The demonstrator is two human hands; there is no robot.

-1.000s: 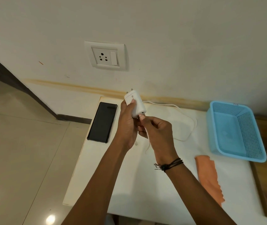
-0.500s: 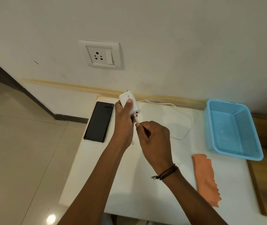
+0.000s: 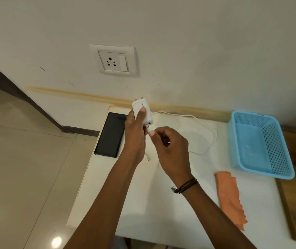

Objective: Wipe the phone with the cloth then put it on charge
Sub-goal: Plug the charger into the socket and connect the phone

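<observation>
Steadying charger adapter (image 3: pixel 142 112) in left hand (image 3: pixel 134 135), prongs at 12 o'clock toward wall socket (image 3: pixel 114 60); right hand (image 3: pixel 170 148) pinching cable plug (image 3: pixel 148 129) at port.

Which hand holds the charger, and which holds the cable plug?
The left hand grips the white charger, pins pointing up. The right hand pinches the cable plug at the charger's lower end.

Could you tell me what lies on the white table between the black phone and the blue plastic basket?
In the head view, both hands: the left hand holds the white charger adapter, the right hand pinches its plug. Beyond them loops the white cable.
</observation>
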